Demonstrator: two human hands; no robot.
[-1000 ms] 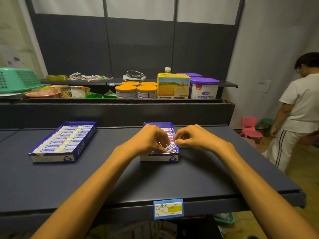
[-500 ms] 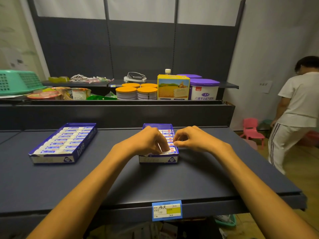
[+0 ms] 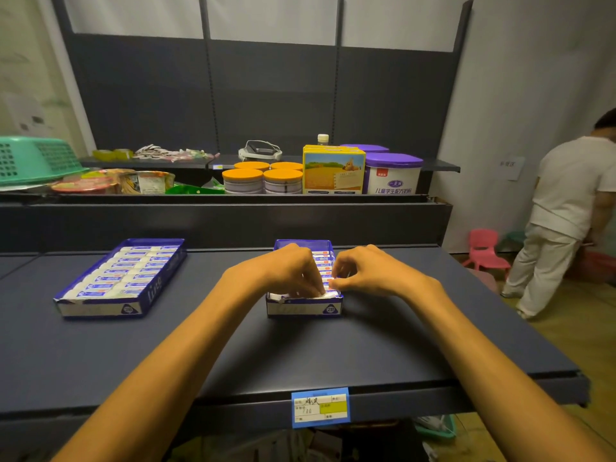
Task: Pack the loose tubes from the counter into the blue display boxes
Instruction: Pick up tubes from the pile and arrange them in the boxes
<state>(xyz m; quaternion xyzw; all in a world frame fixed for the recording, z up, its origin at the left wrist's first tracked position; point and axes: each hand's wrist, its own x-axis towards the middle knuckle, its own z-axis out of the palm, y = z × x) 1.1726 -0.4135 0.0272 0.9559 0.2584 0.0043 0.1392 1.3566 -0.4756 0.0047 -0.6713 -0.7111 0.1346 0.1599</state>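
Note:
Two blue display boxes stand on the dark counter. The left box (image 3: pixel 146 291) is packed with rows of white and blue tubes. The middle box (image 3: pixel 305 308) also holds a row of tubes (image 3: pixel 324 261), partly hidden by my hands. My left hand (image 3: pixel 286 271) and my right hand (image 3: pixel 370 271) hover over its near end with curled fingers. Their fingertips press a white tube (image 3: pixel 328 294) down into the front row of the box.
The counter (image 3: pixel 383 345) carries a blue price tag (image 3: pixel 320 407) on its front edge. Behind, a raised shelf holds orange-lidded cans (image 3: pixel 263 180), a yellow carton (image 3: pixel 333 171), a purple-lidded tub (image 3: pixel 392 173) and a green basket (image 3: pixel 33 160). A person in white (image 3: pixel 563 208) stands at the right near a pink chair (image 3: pixel 485 250).
The tube that my fingers held tilted above the box's front end has gone down flat into the front row. Both hands have sunk slightly with it.

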